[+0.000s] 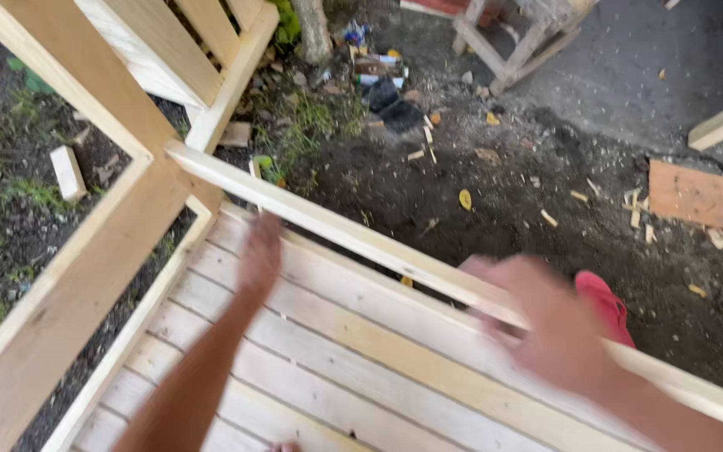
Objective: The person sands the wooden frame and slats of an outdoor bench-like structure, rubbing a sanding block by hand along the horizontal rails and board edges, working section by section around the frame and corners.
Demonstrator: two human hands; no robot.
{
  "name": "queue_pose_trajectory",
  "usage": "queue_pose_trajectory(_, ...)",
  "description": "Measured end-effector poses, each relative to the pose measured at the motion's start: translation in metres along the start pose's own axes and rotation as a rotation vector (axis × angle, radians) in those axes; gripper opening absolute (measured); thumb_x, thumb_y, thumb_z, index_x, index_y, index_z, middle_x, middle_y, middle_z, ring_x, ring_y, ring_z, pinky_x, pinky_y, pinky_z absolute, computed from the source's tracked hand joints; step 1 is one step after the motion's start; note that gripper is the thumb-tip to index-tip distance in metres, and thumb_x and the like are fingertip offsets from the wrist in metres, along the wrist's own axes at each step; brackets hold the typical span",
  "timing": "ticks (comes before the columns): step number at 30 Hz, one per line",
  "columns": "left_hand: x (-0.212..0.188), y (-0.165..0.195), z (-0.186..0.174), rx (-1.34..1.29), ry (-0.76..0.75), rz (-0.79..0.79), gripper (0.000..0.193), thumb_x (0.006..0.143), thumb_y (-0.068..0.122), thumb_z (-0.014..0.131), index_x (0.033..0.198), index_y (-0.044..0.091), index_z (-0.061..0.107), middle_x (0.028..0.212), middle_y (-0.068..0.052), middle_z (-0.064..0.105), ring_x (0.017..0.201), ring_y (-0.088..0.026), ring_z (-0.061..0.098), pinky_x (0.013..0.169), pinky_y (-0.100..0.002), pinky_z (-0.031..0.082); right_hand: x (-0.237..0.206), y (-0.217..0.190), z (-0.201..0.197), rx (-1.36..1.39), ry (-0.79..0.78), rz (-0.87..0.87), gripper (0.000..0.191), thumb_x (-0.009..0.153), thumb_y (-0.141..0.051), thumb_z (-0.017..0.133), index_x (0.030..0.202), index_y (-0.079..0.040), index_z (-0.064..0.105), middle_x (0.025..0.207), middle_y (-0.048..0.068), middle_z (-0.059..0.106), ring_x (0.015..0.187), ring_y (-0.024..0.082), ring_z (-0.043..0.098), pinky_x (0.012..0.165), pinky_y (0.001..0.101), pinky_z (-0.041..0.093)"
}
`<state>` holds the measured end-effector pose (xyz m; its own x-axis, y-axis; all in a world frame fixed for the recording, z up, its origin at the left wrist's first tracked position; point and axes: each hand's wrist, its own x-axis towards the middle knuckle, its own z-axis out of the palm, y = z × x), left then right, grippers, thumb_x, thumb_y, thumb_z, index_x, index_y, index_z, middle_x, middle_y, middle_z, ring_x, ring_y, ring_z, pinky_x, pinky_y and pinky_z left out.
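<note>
Two bare hands at a pale wooden rail over fresh deck boards

Nearest, the deck boards [336, 360] fill the view from 6 to 8 o'clock. The right hand [558, 326], blurred at 4 o'clock, lies over the wooden rail [361, 238] with fingers spread; whether its grip clasps the rail I cannot tell. The left hand [259, 255], near centre, reaches toward the same rail, grip loose and holding nothing. A red shoe [606, 305] shows just beyond the rail. Farther off, at 3 o'clock, a plywood offcut [703, 197] lies on dirt.
</note>
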<state>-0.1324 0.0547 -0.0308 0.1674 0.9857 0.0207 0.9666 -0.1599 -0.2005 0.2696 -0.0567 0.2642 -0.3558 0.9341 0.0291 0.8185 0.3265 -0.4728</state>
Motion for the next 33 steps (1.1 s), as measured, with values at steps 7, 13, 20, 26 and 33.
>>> queue_pose_trajectory(7, -0.024, 0.099, -0.038, 0.456, -0.166, 0.112, 0.065, 0.098, 0.028, 0.053, 0.148, -0.01, 0.038, 0.152, -0.031, 0.041, 0.142, -0.043, 0.038, 0.118, -0.052, 0.029, -0.005, 0.058, -0.038, 0.037, -0.642, 0.583, 0.065, 0.095, -0.063, 0.046, 0.13, -0.013, 0.066, 0.119, 0.01, 0.072, 0.113, 0.022, 0.07, 0.098, 0.0404, 0.056)
queue_pose_trajectory(13, -0.035, 0.16, -0.007, 0.005, 0.291, 0.417, 0.053, 0.086, 0.015, 0.061, 0.135, -0.005, 0.056, 0.137, -0.023, 0.058, 0.131, -0.038, 0.052, 0.116, -0.048, 0.035, -0.019, 0.058, -0.022, -0.135, -0.566, 0.617, 0.089, 0.083, -0.066, 0.062, 0.149, -0.009, 0.046, 0.135, 0.014, 0.068, 0.128, 0.025, 0.065, 0.107, 0.0397, 0.053)
queue_pose_trajectory(20, -0.015, 0.024, 0.005, 0.174, 0.211, 0.288, 0.051, 0.088, 0.012, 0.053, 0.136, -0.006, 0.051, 0.138, -0.024, 0.057, 0.133, -0.036, 0.051, 0.116, -0.044, 0.035, -0.016, 0.042, -0.027, -0.186, -0.58, 0.654, 0.079, 0.089, -0.065, 0.054, 0.148, -0.013, 0.049, 0.122, 0.013, 0.076, 0.127, 0.028, 0.065, 0.108, 0.0429, 0.051)
queue_pose_trajectory(26, -0.049, 0.082, -0.072, 0.087, 0.135, 0.254, 0.053, 0.082, 0.009, 0.051, 0.133, -0.005, 0.056, 0.132, -0.024, 0.061, 0.119, -0.035, 0.061, 0.104, -0.045, 0.046, -0.014, 0.038, -0.028, -0.186, -0.573, 0.657, 0.076, 0.087, -0.065, 0.057, 0.144, -0.014, 0.056, 0.121, 0.013, 0.075, 0.121, 0.028, 0.068, 0.104, 0.0431, 0.054)
queue_pose_trajectory(33, -0.08, 0.127, -0.192, -1.227, -0.154, -0.109, 0.047, 0.102, 0.031, 0.047, 0.078, 0.0, 0.072, 0.061, -0.013, 0.064, 0.052, -0.025, 0.061, 0.057, -0.039, 0.051, -0.016, 0.046, -0.024, -0.187, -0.565, 0.666, 0.081, 0.086, -0.067, 0.058, 0.145, -0.013, 0.053, 0.117, 0.014, 0.075, 0.119, 0.028, 0.069, 0.102, 0.044, 0.054)
